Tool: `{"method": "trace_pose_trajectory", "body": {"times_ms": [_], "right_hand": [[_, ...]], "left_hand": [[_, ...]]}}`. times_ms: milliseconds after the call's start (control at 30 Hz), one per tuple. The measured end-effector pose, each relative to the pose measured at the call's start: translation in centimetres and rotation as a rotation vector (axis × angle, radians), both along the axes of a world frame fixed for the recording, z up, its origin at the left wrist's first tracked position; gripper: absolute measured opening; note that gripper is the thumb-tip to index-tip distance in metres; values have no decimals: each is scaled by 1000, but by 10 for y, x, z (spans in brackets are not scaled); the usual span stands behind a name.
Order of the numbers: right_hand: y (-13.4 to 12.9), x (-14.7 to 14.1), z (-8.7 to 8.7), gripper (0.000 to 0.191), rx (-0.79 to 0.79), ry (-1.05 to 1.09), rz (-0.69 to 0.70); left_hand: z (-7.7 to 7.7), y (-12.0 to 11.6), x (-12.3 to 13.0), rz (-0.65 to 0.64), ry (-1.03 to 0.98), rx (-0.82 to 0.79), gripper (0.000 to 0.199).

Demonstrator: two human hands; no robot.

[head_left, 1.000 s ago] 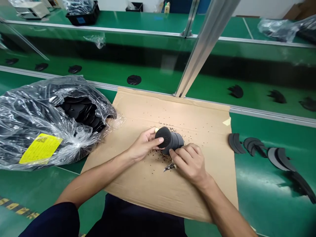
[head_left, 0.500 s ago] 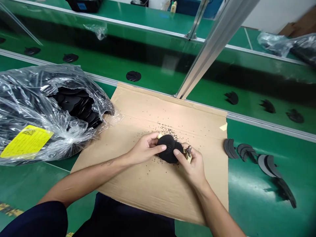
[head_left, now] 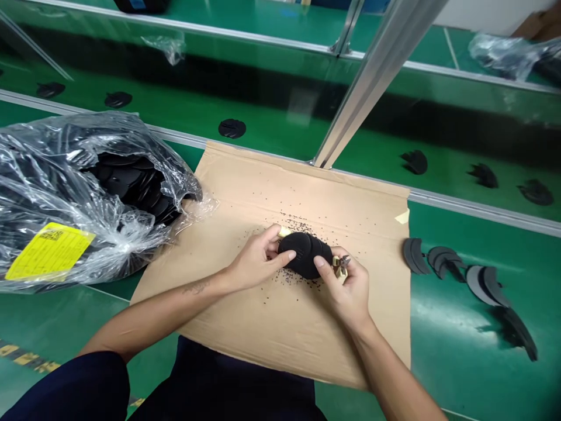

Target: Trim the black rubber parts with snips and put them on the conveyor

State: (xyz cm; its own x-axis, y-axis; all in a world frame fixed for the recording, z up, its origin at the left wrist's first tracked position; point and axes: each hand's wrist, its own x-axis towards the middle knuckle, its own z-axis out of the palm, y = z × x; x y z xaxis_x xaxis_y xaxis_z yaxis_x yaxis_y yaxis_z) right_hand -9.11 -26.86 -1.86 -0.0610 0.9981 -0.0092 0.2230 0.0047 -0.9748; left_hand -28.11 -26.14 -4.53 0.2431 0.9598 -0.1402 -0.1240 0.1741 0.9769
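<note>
Over the cardboard sheet [head_left: 228, 304], a black plastic part [head_left: 298, 248] made of overlapping rounded discs is held between both hands. My left hand [head_left: 258, 257] grips its left side, thumb on top and fingers beneath; one fingertip has a yellow cover. Pinching the right side of the part is my right hand [head_left: 346, 286], which also keeps small metal-jawed pliers [head_left: 344, 262] tucked in its fingers. Yellow wrapping shows on that hand's fingers too. Tiny black scraps [head_left: 298, 225] lie scattered on the cardboard around and below the part.
To the left lies an open clear plastic bag [head_left: 131, 234] full of black discs, with a yellow label [head_left: 50, 251]. Curved black pieces [head_left: 482, 283] lie on the green table at right. An upright metal post [head_left: 372, 82] rises behind the cardboard. More black parts [head_left: 232, 128] show beyond the rail.
The view has shifted slightly. The black part has tilted a little, its right end showing more, and both hands keep their hold on it.
</note>
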Motion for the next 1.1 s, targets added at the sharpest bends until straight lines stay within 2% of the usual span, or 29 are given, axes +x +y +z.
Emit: {"method": "trace_pose_trajectory", "body": {"times_ms": [200,467,633,767,867,1000,1100], "right_hand": [[-3,0,0,30,-4,-51,16],[-3,0,-2,28,-6,-36,72],[0,3,1,31,12,-85,107],[1,5,3,25,71,-108,107],[1,6,2,18,117,-122,148],[-2,6,0,9,228,-111,128],[-5,5,-1,4,301,-104,109]], "left_hand": [[1,-3,-2,-28,29,30,47],[2,-3,-4,-52,199,206,43],[12,-1,-7,-66,269,380,34],[19,-2,-8,-82,385,427,22],[19,-4,-8,-72,359,400,25],[15,-4,-6,-30,180,199,40],[13,-3,-4,-10,68,112,34]]}}
